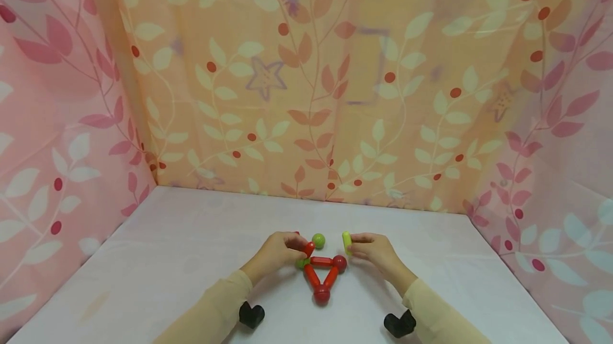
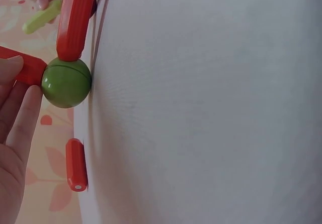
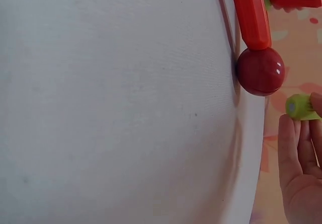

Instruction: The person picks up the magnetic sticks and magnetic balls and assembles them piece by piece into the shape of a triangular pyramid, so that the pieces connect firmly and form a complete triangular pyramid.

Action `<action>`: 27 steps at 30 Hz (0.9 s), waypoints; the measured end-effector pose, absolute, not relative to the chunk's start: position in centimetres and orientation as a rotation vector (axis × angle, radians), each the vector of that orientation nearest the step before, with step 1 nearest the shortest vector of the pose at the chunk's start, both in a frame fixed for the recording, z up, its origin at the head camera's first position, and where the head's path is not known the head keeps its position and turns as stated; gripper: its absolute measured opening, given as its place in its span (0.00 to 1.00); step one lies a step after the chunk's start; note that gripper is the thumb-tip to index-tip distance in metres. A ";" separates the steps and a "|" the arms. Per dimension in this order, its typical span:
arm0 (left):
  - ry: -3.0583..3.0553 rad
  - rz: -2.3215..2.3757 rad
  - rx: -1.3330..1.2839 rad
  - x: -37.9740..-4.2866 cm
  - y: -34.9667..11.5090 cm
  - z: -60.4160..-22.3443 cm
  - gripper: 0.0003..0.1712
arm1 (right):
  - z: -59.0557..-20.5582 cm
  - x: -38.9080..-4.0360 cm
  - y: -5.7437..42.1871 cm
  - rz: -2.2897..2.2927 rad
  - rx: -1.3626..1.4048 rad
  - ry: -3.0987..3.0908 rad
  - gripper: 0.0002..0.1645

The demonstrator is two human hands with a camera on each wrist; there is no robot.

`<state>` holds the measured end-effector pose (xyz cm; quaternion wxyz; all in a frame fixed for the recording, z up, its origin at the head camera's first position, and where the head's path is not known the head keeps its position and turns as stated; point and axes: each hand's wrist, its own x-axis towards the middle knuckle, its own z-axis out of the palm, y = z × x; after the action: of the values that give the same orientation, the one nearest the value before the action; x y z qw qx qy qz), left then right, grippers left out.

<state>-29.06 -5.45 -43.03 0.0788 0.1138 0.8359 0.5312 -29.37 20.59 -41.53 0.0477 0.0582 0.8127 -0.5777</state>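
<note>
A triangle of red rods lies on the white table, with a red ball (image 1: 322,294) at its near corner, another red ball (image 1: 339,263) at the right and a green ball (image 2: 66,83) at the left. Standing up from that green ball is a further red rod (image 1: 309,248), pinched between the thumb and fingers of my left hand (image 1: 276,249). My right hand (image 1: 379,253) pinches a yellow-green rod (image 1: 347,243) in the air, right of the triangle. Its pale end disc (image 3: 291,107) shows in the right wrist view.
Behind the triangle sits a loose green ball (image 1: 318,240). A loose red rod (image 2: 76,164) lies beyond my left hand, mostly hidden by it in the head view. Patterned cloth walls (image 1: 306,93) stand along the back and both sides of the white table (image 1: 191,227).
</note>
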 end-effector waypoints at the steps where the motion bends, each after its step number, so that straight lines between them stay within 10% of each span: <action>1: 2.499 1.590 0.338 -29.1 -5.4 -43.0 0.10 | -41.5 -29.3 20.6 -1.757 0.167 2.492 0.20; 27: 2.501 1.608 0.356 -29.1 -5.5 -43.2 0.10 | -41.7 -28.4 20.8 -1.647 -0.236 2.580 0.20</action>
<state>-29.11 -5.51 -43.24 0.0735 0.1186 0.8330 0.5355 -28.44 20.76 -41.66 0.0358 -0.0767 0.8398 -0.5363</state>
